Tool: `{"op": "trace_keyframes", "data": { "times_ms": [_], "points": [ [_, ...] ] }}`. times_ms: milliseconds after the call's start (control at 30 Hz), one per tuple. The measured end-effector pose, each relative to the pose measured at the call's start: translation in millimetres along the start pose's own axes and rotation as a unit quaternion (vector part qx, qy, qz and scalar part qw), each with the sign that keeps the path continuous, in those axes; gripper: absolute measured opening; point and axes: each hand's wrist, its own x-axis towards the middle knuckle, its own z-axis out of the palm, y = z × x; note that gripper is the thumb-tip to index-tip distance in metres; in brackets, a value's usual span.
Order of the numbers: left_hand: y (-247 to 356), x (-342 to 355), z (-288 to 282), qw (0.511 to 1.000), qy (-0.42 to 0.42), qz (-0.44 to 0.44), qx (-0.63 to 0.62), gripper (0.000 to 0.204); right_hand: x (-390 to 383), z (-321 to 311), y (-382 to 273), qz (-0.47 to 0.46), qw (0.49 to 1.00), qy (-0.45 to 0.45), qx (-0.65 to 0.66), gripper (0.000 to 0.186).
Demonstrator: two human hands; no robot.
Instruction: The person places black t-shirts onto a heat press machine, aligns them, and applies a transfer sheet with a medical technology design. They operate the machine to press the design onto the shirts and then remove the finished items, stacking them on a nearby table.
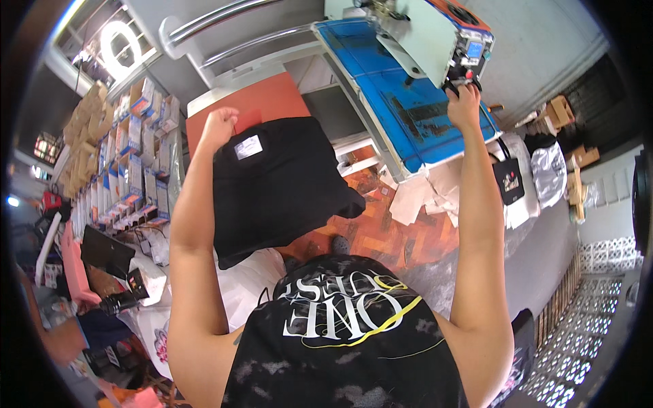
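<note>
A black T-shirt (282, 187) lies draped over an orange pad (286, 92), its lower part hanging toward me. A small white printed patch (249, 147) sits near its upper edge. My left hand (221, 126) is at the shirt's upper left corner, over the pad, with its fingers curled closed; whether cloth is between them is hidden. With my right arm stretched far forward, my right hand (465, 103) is closed around the black handle (451, 87) of a heat press (435, 34). The press's pale head stands above a blue-covered bed (401, 95).
Metal rails (231, 20) run behind the orange pad. Stacked boxes (129, 149) fill the left side, near a lit ring lamp (120, 49). Cloth pieces (425, 194) hang below the blue bed. A black bag (507, 180) is at right. Another person's arm (58, 336) shows at lower left.
</note>
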Motion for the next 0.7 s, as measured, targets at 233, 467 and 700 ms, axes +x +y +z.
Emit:
{"op": "trace_keyframes", "data": {
  "times_ms": [233, 467, 700],
  "points": [
    [210, 21, 146, 0.974, -0.177, 0.05, -0.131, 0.026, 5, -2, 15, 0.023, 0.999, 0.005, 0.03, 0.03],
    [262, 17, 224, 0.918, -0.147, -0.056, -0.365, 0.026, 10, -8, 9, -0.09, 0.994, 0.053, 0.04, 0.024],
    [34, -36, 16, 0.986, 0.108, 0.02, 0.124, 0.021, -4, -6, 3, -0.042, 0.987, 0.145, 0.045, 0.02]
  ]
}}
